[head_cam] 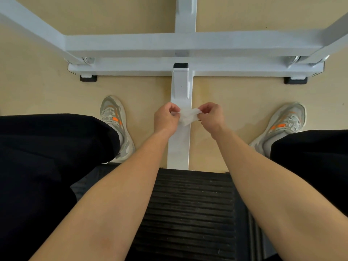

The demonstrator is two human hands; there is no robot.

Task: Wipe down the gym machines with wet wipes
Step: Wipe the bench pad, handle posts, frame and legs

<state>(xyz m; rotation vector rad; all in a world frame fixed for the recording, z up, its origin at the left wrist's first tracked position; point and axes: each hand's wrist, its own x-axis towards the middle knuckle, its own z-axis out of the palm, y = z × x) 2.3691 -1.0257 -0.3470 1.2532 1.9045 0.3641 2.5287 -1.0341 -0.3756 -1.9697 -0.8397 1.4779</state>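
From the head view I see both hands out in front, between the knees — my left hand (165, 118) pinches one end of the wet wipe (188, 116), my right hand (211, 116) pinches the other, fingers curled on it. The wipe hangs crumpled between the 2 hands, just above the machine's white centre beam (179, 146). The ribbed black seat pad (190, 210) lies beneath my forearms — 2 grey-and-orange sneakers (115, 121) stand on the tan floor (37, 91).

Both bare forearms reached forward and down, wrists close together. The left hand (165, 119) and right hand (211, 116) each had fingers curled, pinching opposite ends of a wet wipe (188, 115).
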